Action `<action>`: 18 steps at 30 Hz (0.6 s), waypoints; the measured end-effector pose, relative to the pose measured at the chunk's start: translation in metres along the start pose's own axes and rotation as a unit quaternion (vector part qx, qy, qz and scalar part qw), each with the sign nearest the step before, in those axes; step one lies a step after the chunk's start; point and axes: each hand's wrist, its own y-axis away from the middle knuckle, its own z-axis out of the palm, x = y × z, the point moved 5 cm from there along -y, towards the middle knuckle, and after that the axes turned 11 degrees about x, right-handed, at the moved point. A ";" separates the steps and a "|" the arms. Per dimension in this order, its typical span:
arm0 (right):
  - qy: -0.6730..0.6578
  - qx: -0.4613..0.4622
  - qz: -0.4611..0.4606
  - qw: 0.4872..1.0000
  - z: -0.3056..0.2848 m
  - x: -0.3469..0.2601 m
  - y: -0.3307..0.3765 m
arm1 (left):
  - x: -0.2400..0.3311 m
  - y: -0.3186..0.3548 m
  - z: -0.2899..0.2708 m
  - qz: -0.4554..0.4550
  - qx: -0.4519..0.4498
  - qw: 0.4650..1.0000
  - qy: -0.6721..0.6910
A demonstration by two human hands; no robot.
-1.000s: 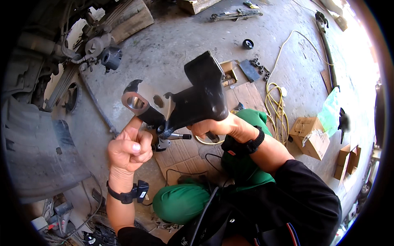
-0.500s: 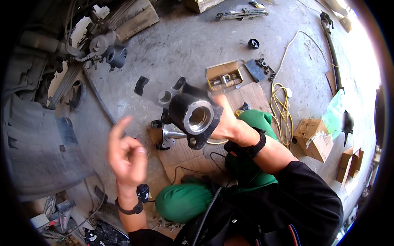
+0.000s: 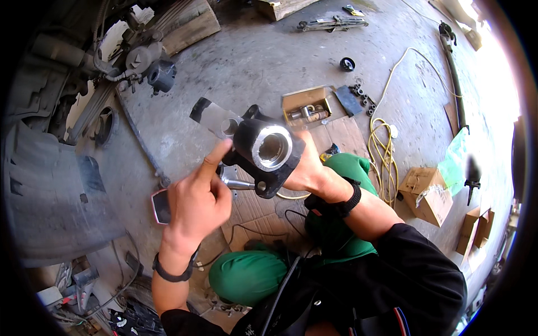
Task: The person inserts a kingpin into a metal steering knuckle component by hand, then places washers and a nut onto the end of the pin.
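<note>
My right hand point(image 3: 305, 166) is wrapped round the far side of a black steering knuckle point(image 3: 250, 140), holding it up; most of its fingers are hidden behind the casting. A bright machined ring rims the knuckle's round bore, which faces up toward me. From its left side sticks out a flat grey arm with a dark end and a smaller hole. My left hand point(image 3: 197, 201) points with its index finger, the tip at the knuckle's lower left side; whether it touches I cannot tell. The other fingers are curled. Below lies another metal part with a tapered silver spindle point(image 3: 238, 183), partly hidden.
A cardboard sheet point(image 3: 269, 215) lies under the work. Beyond it stand an open box point(image 3: 302, 96) of metal parts and several small dark bushings point(image 3: 363, 98). A coiled yellow hose point(image 3: 383, 148) and a carton point(image 3: 428, 193) lie right. Vehicle underparts point(image 3: 134, 61) fill the left.
My left hand has moved up and right, bringing its index finger to the knuckle. The knuckle has shifted slightly in my right hand's hold, its bore turned more toward me.
</note>
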 end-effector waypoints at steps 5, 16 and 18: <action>0.113 0.055 -0.010 0.992 -0.008 0.027 0.000 | 0.014 0.002 0.003 -0.373 -0.104 0.673 0.630; 0.046 0.058 -0.012 0.997 -0.003 0.024 0.000 | 0.020 -0.011 0.030 -0.345 -0.187 0.444 0.805; 0.034 0.055 -0.006 0.998 -0.003 0.028 0.001 | 0.016 -0.011 0.034 -0.339 -0.188 0.466 0.795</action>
